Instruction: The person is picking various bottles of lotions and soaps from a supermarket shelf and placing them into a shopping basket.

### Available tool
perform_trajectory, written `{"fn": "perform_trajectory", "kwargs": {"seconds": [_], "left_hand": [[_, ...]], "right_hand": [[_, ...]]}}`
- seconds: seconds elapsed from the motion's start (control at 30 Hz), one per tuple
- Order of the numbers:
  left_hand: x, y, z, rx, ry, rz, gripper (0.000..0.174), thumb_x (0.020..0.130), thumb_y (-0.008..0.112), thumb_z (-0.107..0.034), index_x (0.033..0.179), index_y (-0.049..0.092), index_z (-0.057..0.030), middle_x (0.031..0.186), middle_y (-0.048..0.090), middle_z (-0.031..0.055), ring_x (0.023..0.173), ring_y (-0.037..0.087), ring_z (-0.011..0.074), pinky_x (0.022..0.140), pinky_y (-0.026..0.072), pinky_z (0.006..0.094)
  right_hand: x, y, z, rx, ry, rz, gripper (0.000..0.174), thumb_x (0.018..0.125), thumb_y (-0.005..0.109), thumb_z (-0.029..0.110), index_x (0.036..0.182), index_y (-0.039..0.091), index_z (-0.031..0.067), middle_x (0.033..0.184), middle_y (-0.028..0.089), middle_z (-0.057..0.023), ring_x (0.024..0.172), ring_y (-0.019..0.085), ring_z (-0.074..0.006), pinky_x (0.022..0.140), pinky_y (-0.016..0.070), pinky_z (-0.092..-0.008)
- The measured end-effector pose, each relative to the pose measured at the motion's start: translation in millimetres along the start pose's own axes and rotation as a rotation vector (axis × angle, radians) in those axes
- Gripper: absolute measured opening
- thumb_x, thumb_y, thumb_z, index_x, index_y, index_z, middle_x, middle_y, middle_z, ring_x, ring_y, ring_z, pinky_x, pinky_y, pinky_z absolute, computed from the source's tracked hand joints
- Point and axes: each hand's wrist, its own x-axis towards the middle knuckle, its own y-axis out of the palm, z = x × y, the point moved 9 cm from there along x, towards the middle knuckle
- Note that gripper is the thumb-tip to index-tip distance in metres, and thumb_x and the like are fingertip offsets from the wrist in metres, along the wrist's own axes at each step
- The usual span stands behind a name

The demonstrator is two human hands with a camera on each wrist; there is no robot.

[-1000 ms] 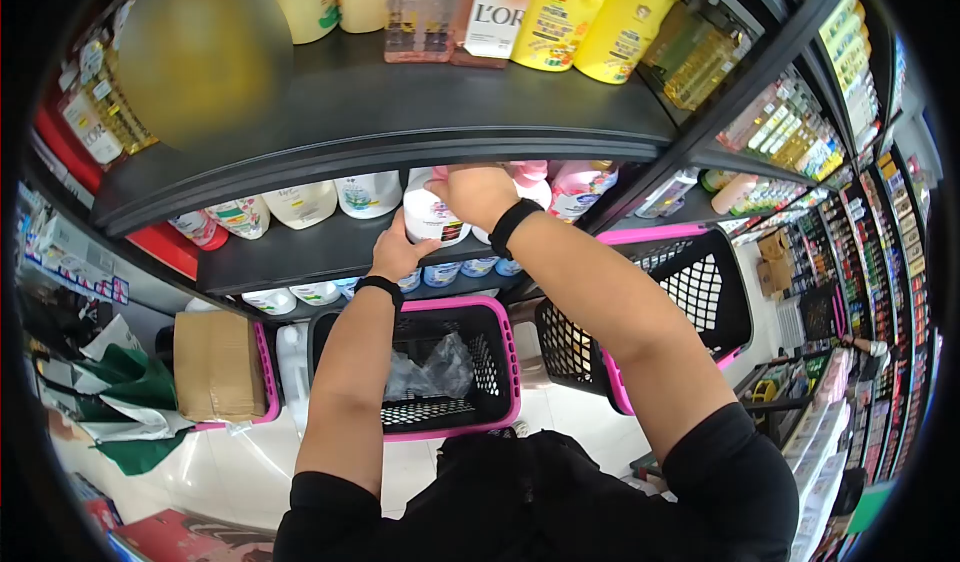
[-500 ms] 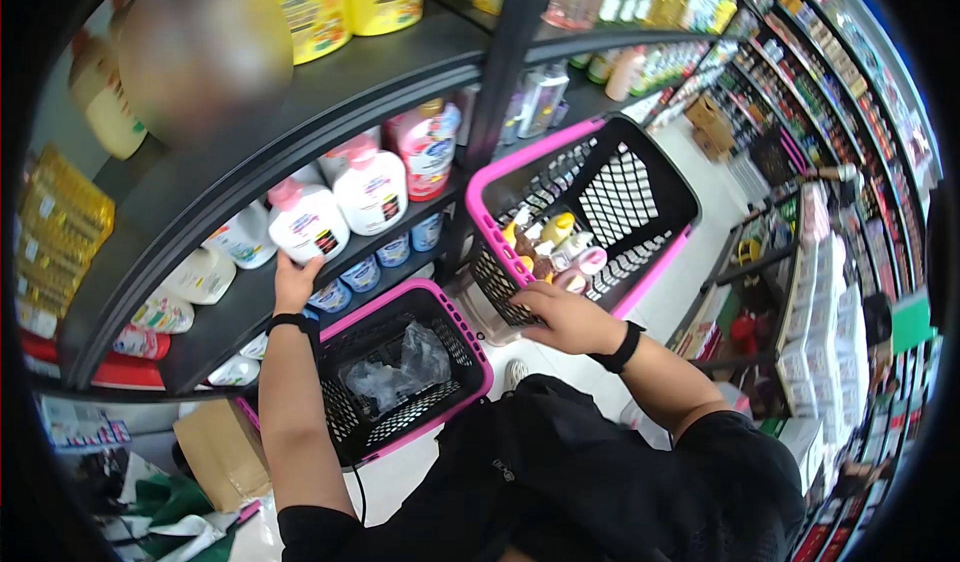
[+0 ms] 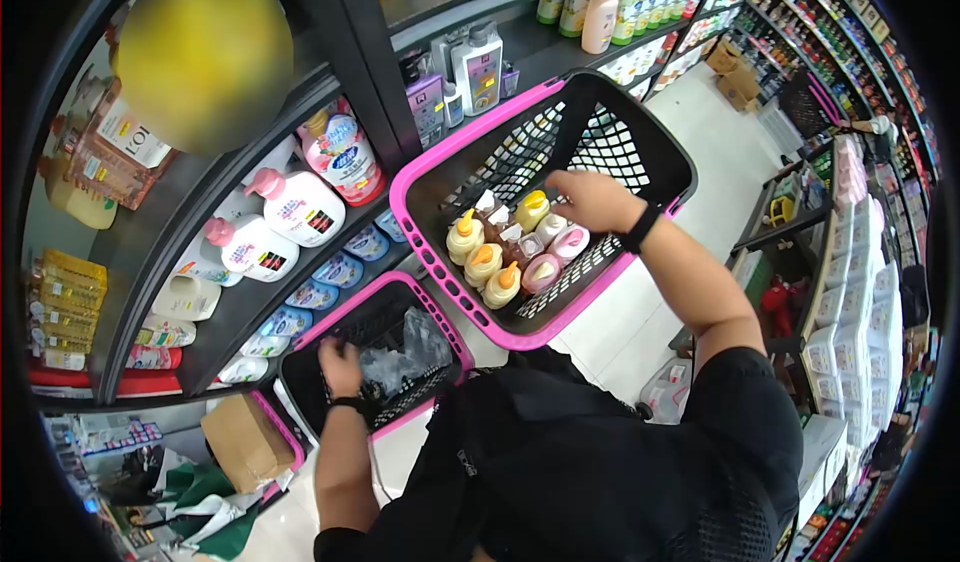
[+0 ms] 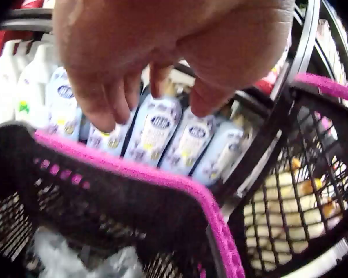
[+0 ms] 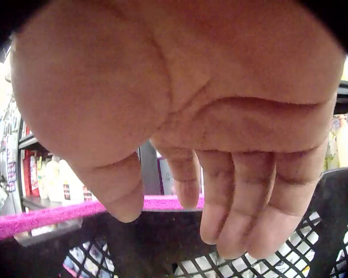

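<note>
My right hand (image 3: pixel 597 202) hovers over a black basket with a pink rim (image 3: pixel 480 129), fingers loosely bent and nothing in them. Inside that basket stand several bottles: cream pump bottles (image 3: pixel 465 237) with yellow and orange tops, a yellow-capped bottle (image 3: pixel 532 209) and pink-topped ones (image 3: pixel 569 243). Over a second pink-rimmed basket (image 3: pixel 445 322), lower and to the left, is my left hand (image 3: pixel 341 367). Its fingers hang relaxed around nothing in the left wrist view. A crumpled clear plastic bag (image 3: pixel 425 342) lies in this basket.
Two white bottles with pink pumps (image 3: pixel 258 247) stand on the middle shelf beside a pink-and-white bottle (image 3: pixel 345 157). Pale blue bottles (image 4: pixel 153 127) line the shelf below. A cardboard box (image 3: pixel 245 442) sits at the lower left; white tubs (image 3: pixel 835 332) are stacked on the right.
Both hands have left the shelf bottle they were on. My left hand came down over the lower basket; my right moved from the other basket's rim to above its bottles. The view turned right.
</note>
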Motion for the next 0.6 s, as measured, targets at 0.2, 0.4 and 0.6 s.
{"fn": "perform_trajectory", "kwargs": {"seconds": [0.2, 0.4, 0.6], "left_hand": [[-259, 99, 107, 0.405, -0.511, 0.636, 0.044, 0.087, 0.070, -0.046, 0.105, 0.074, -0.0057, 0.108, 0.074, 0.0187, 0.104, 0.069, 0.0363, 0.090, 0.0541, 0.0440], [-406, 91, 122, -0.024, -0.792, 0.502, 0.045, 0.089, 0.064, -0.046, 0.092, 0.075, -0.0025, 0.086, 0.075, 0.0138, 0.086, 0.071, 0.0333, 0.082, 0.0548, 0.0432], [-379, 80, 30, -0.102, -1.013, 0.491, 0.029, 0.092, 0.068, -0.028, 0.106, 0.064, -0.0035, 0.079, 0.065, 0.0086, 0.067, 0.065, 0.0225, 0.060, 0.0543, 0.0375]], "right_hand": [[57, 128, -84, -0.300, -0.208, 0.519, 0.042, 0.081, 0.073, 0.033, 0.110, 0.070, 0.0028, 0.099, 0.073, -0.0209, 0.096, 0.070, -0.0399, 0.084, 0.0551, -0.0483], [39, 224, -156, -0.404, -0.277, 0.947, 0.064, 0.075, 0.082, 0.052, 0.112, 0.072, 0.0013, 0.109, 0.073, -0.0229, 0.104, 0.071, -0.0366, 0.090, 0.0548, -0.0443], [30, 246, -154, -0.366, -0.296, 0.928, 0.059, 0.076, 0.081, 0.045, 0.113, 0.071, 0.0005, 0.108, 0.073, -0.0231, 0.100, 0.071, -0.0374, 0.088, 0.0559, -0.0450]]}}
